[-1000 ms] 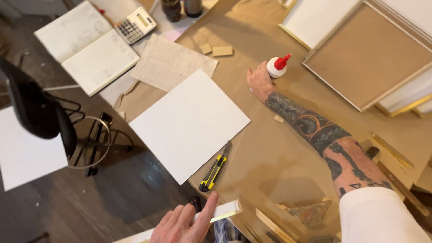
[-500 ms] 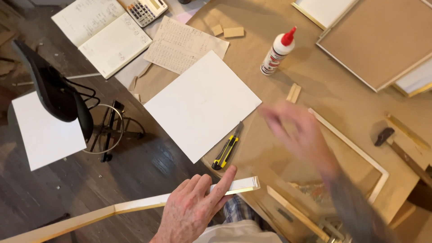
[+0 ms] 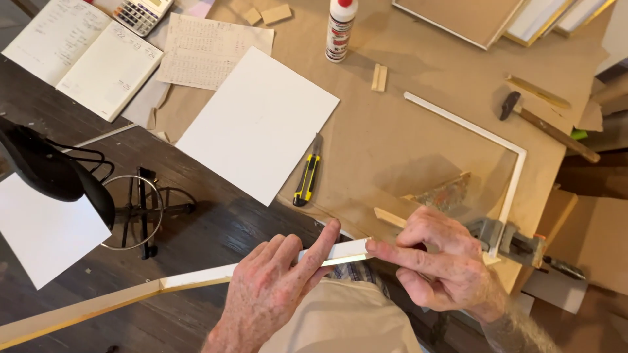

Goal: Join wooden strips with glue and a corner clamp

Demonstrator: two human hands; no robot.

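My left hand lies over a long white moulding strip with a wooden edge, fingers wrapped along it just in front of my lap. The strip runs from the lower left up to its cut end near the table's front edge. My right hand is at that end: the index fingertip touches the cut end and the other fingers are curled. Just beyond my right hand a metal clamp grips the corner of a thin white L-shaped frame piece on the brown paper-covered table.
A white board, a yellow and black utility knife, a glue bottle, a hammer and small wood blocks lie on the table. An open notebook and calculator sit far left. A black stool stands left.
My right hand has come back from the glue bottle at the far side to the strip's cut end near me. My left hand has stayed on the strip.
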